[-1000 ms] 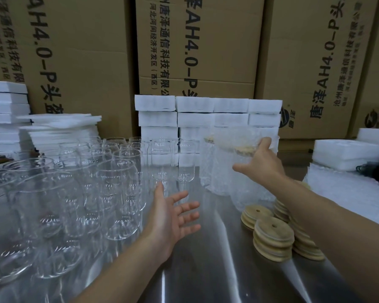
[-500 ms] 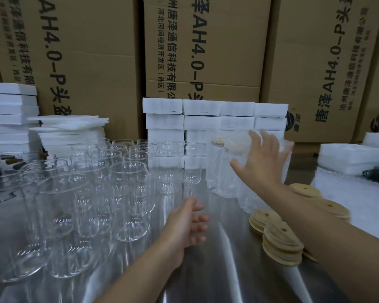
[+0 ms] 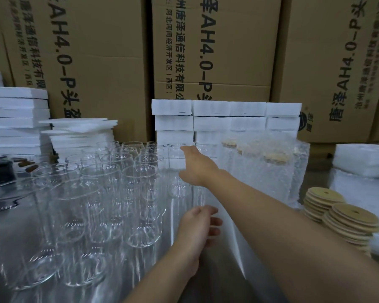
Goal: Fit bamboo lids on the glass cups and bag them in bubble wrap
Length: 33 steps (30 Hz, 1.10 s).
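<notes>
Right hand had left the wrapped cups at 1 o'clock for bare cups at 12, outstretched and empty; left hand hung slack, empty. Next cup likely.

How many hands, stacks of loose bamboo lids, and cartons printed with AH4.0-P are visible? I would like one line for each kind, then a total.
Hands: 2, the left hand and the right hand.
Bamboo lid stacks: 2.
Printed cartons: 3.
Total: 7.
</notes>
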Available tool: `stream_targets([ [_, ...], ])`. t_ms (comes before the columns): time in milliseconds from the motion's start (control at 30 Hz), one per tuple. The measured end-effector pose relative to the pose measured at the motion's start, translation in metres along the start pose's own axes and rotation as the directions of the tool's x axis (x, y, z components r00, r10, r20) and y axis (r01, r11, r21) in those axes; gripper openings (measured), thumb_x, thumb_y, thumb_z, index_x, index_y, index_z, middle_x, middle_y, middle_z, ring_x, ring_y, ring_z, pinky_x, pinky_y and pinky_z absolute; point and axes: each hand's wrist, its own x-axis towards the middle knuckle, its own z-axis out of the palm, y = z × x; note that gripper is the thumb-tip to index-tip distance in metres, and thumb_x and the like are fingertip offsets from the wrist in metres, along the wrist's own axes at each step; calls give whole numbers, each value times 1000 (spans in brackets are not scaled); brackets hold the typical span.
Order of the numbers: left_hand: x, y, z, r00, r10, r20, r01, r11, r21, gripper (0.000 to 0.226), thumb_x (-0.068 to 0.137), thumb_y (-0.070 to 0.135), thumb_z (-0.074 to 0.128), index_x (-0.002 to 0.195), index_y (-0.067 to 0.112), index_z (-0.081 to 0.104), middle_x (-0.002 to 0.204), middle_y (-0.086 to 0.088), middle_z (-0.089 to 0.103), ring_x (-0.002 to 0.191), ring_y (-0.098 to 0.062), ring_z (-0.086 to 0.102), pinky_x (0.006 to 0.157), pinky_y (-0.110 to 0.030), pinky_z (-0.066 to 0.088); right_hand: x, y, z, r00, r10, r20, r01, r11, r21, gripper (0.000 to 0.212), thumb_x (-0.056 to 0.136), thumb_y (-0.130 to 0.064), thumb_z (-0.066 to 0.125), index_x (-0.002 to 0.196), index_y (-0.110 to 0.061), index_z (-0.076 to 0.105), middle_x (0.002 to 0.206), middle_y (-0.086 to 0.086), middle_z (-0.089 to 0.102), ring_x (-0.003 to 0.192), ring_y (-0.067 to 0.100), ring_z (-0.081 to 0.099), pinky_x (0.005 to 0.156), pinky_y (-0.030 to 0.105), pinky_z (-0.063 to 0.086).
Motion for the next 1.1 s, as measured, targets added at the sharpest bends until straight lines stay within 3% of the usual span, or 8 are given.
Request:
stream_targets([
  [167, 1, -3, -2, 1000, 0, -29, -1, 1000, -8, 5, 90, 20, 57, 89, 17, 62, 67, 5, 66, 49, -9, 54, 52, -24, 37, -30, 12, 4, 986, 9, -165, 1, 998, 61, 6, 93, -18, 54, 96, -13, 55, 106, 5, 56, 99, 26, 56, 84, 37, 46],
  [333, 7, -6, -10, 992, 54, -116, -52, 998, 18, 79, 84, 11, 70, 144, 25, 20, 110, -9, 64, 71, -16, 65, 58, -31, 48, -86, 7, 12, 802, -4, -598, 163, 964, 212, 5, 88, -20, 61, 86, -19, 57, 89, -7, 53, 88, 16, 50, 79, 31, 39],
  [467, 11, -11, -16, 982, 151, -113, -147, 988, 40, 107, 76, 3, 77, 151, 31, 6, 131, -15, 51, 79, -27, 66, 65, -37, 55, -129, 6, 17, 646, 50, -762, 273, 917, 291, 6, 79, -23, 63, 83, -21, 59, 82, -15, 52, 79, 8, 51, 75, 30, 40],
  [633, 8, -10, -10, 952, 292, -91, -264, 935, 238, 91, 76, 13, 80, 146, 24, 23, 103, 1, 56, 63, 0, 62, 42, -7, 41, -146, 7, 29, 648, 105, -754, 359, 831, 424, 12, 78, -36, 59, 82, -25, 54, 105, -19, 42, 93, -1, 47, 80, 28, 45],
  [767, 9, -11, -11, 957, 289, -39, -274, 937, 217, 83, 76, 13, 81, 139, 25, 29, 108, -2, 58, 83, -8, 61, 48, -10, 47, -149, 9, 29, 655, 123, -746, 402, 779, 481, 20, 78, -48, 53, 86, -31, 45, 130, -16, 27, 112, -15, 31, 98, 4, 24],
  [900, 10, -14, -12, 955, 295, 12, -291, 935, 204, 91, 68, 3, 85, 134, 33, 31, 113, 0, 62, 90, -13, 68, 65, -24, 59, -150, 16, 27, 717, 102, -690, 441, 699, 563, 24, 86, -43, 43, 73, -23, 47, 138, -12, 34, 132, -4, 29, 107, 14, 23],
  [1000, 15, -15, -13, 947, 316, 65, -321, 903, 287, 83, 69, 9, 84, 139, 11, 39, 114, -19, 64, 86, -20, 69, 64, -33, 59, -149, 18, 24, 741, 52, -669, 467, 676, 570, 15, 87, -39, 46, 84, -25, 52, 135, -9, 45, 130, -1, 38, 105, 13, 28],
  [1100, 22, -20, -15, 945, 325, 40, -318, 883, 345, 81, 71, 10, 78, 132, -16, 32, 119, -40, 49, 80, -25, 67, 49, -15, 43, -148, 18, 24, 764, 27, -645, 480, 644, 596, 36, 83, -44, 56, 116, -32, 45, 132, -11, 48, 128, 3, 44, 107, 21, 34],
])
